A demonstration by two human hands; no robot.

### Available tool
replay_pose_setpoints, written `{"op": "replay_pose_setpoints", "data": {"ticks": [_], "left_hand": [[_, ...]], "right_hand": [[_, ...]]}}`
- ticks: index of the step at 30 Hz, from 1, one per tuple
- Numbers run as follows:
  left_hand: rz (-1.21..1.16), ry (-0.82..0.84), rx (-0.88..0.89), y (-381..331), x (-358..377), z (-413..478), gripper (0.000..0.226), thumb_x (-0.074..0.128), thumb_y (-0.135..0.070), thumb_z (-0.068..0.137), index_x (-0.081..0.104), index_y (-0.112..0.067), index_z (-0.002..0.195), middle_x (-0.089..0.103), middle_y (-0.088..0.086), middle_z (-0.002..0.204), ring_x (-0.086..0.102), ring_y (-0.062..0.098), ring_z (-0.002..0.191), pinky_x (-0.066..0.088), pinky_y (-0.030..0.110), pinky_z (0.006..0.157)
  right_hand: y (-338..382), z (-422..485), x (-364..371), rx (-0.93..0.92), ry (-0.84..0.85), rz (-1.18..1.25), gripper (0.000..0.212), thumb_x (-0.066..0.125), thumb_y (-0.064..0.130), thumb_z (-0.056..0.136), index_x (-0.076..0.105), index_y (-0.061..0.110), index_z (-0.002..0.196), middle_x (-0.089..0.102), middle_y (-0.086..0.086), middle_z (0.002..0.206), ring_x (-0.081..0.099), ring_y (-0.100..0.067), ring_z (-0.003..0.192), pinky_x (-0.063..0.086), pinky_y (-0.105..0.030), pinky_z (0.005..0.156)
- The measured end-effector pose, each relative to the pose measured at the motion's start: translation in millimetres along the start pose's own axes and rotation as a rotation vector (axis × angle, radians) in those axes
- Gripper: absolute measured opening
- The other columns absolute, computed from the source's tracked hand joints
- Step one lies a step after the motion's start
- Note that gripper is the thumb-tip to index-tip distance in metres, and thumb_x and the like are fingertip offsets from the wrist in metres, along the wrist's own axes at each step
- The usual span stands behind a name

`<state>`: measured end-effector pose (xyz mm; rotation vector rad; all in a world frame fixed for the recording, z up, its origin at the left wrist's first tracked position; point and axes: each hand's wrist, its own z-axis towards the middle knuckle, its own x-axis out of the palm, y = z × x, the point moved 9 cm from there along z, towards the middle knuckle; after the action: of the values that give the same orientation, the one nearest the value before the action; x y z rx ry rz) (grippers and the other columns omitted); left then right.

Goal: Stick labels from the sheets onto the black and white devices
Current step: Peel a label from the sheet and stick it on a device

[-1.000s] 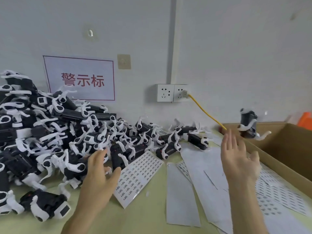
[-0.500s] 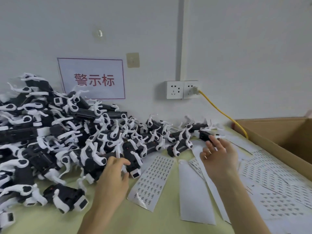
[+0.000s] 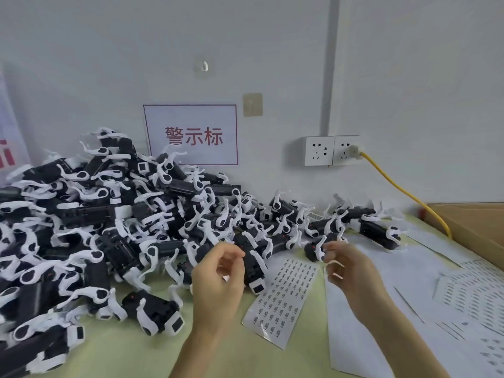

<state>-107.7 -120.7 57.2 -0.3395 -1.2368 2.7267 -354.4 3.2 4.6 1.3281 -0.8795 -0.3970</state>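
From my remote seat, the pale green table (image 3: 131,350) fills the lower view. The heap of black and white devices (image 3: 90,214) covers its left half and thins out toward the wall at centre. A cardboard box (image 3: 469,222) sits at the right edge, and white backing sheets (image 3: 354,336) lie spread in front of it. A label sheet (image 3: 281,296) lies tilted on the table between my two hands, just beside the heap's near edge.

My left hand (image 3: 218,285) hovers above the table with fingers curled, thumb and forefinger close together. A small white scrap shows inside the curl, possibly a label; I cannot tell. My right hand (image 3: 354,274) is loosely curled, holding nothing I can see, with its fingertips just beside one device (image 3: 312,249). On the wall are a red-lettered sign (image 3: 191,135) and a socket (image 3: 331,150) with a yellow cable (image 3: 403,195).
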Motion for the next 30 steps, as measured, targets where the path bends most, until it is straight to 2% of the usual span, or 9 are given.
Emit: {"op": "replay_pose_setpoints", "data": {"ticks": [5, 7, 10, 15, 19, 21, 24, 27, 30], "left_hand": [[0.282, -0.171, 0.177, -21.9, -13.8, -3.1, 0.014, 0.067, -0.007, 0.084, 0.068, -0.014, 0.095, 0.064, -0.005, 0.099, 0.059, 0.019, 0.093, 0.045, 0.029, 0.082], [0.433, -0.217, 0.033, -1.4, -20.0, 2.2, 0.044, 0.078, -0.006, 0.079, 0.063, -0.011, 0.120, 0.059, 0.005, 0.122, 0.053, 0.028, 0.113, 0.037, 0.033, 0.093], [0.361, -0.122, -0.240, 33.2, -21.8, 6.8, 0.071, 0.079, -0.008, 0.082, 0.047, -0.017, 0.144, 0.057, 0.003, 0.137, 0.046, 0.027, 0.130, 0.042, 0.042, 0.102], [0.485, -0.102, -0.217, 37.7, -23.6, 7.6, 0.075, 0.078, -0.010, 0.087, 0.043, -0.027, 0.151, 0.065, 0.002, 0.122, 0.049, 0.020, 0.118, 0.052, 0.048, 0.090], [0.369, -0.200, -0.053, 17.4, -24.5, 3.4, 0.075, 0.082, 0.000, 0.081, 0.052, -0.023, 0.146, 0.065, -0.004, 0.113, 0.042, -0.006, 0.100, 0.043, 0.016, 0.089], [0.292, -0.255, 0.071, 3.8, -25.5, -0.5, 0.075, 0.083, 0.004, 0.078, 0.054, -0.019, 0.144, 0.064, 0.003, 0.112, 0.044, -0.017, 0.108, 0.037, 0.002, 0.093], [0.172, -0.350, 0.263, -13.3, -26.5, -11.8, 0.071, 0.083, 0.000, 0.079, 0.051, -0.017, 0.141, 0.063, 0.006, 0.119, 0.056, -0.004, 0.118, 0.049, 0.015, 0.098], [0.009, -0.265, 0.302, -16.3, -10.1, -20.8, 0.065, 0.081, -0.009, 0.082, 0.049, -0.013, 0.138, 0.067, 0.013, 0.122, 0.067, 0.017, 0.118, 0.060, 0.041, 0.093], [-0.042, -0.080, 0.297, -19.3, 16.1, -29.0, 0.057, 0.082, -0.024, 0.085, 0.049, -0.023, 0.131, 0.071, 0.008, 0.116, 0.071, 0.018, 0.111, 0.061, 0.039, 0.088]], "right_hand": [[-19.1, -19.2, 48.8, -0.186, 0.252, -0.613, 0.015, 0.062, 0.014, 0.097, 0.071, 0.026, 0.100, 0.072, 0.002, 0.087, 0.065, -0.007, 0.066, 0.047, -0.017, 0.060], [-27.8, -26.1, 61.8, -0.204, 0.309, -0.672, 0.015, 0.063, 0.016, 0.096, 0.071, 0.029, 0.099, 0.071, 0.006, 0.087, 0.066, -0.006, 0.067, 0.047, -0.014, 0.061], [-31.2, -32.4, 71.5, -0.194, 0.369, -0.674, 0.019, 0.060, 0.012, 0.096, 0.073, 0.025, 0.092, 0.071, 0.002, 0.083, 0.065, -0.008, 0.066, 0.047, -0.016, 0.060], [-30.8, -35.5, 72.5, -0.177, 0.380, -0.679, 0.024, 0.056, 0.006, 0.097, 0.074, 0.019, 0.088, 0.073, -0.002, 0.079, 0.063, -0.010, 0.064, 0.046, -0.017, 0.060], [-30.2, -35.0, 72.6, -0.179, 0.379, -0.635, 0.027, 0.055, 0.002, 0.096, 0.074, 0.017, 0.085, 0.071, -0.002, 0.074, 0.061, -0.012, 0.063, 0.046, -0.017, 0.058], [-30.0, -35.3, 73.6, -0.184, 0.386, -0.628, 0.026, 0.055, 0.004, 0.097, 0.074, 0.018, 0.087, 0.071, -0.003, 0.074, 0.062, -0.013, 0.064, 0.047, -0.019, 0.059], [-31.3, -40.3, 79.8, -0.144, 0.469, -0.572, 0.016, 0.058, 0.026, 0.101, 0.073, 0.025, 0.102, 0.075, -0.002, 0.087, 0.066, -0.016, 0.070, 0.049, -0.026, 0.066], [-37.7, -50.9, 86.8, -0.028, 0.586, -0.440, 0.039, 0.055, 0.050, 0.094, 0.055, 0.041, 0.132, 0.076, 0.000, 0.110, 0.072, -0.021, 0.085, 0.052, -0.030, 0.075], [-36.3, -52.9, 90.2, 0.003, 0.558, -0.262, 0.052, 0.058, 0.052, 0.096, 0.047, 0.030, 0.141, 0.073, -0.006, 0.120, 0.071, -0.026, 0.091, 0.052, -0.034, 0.076]]}}
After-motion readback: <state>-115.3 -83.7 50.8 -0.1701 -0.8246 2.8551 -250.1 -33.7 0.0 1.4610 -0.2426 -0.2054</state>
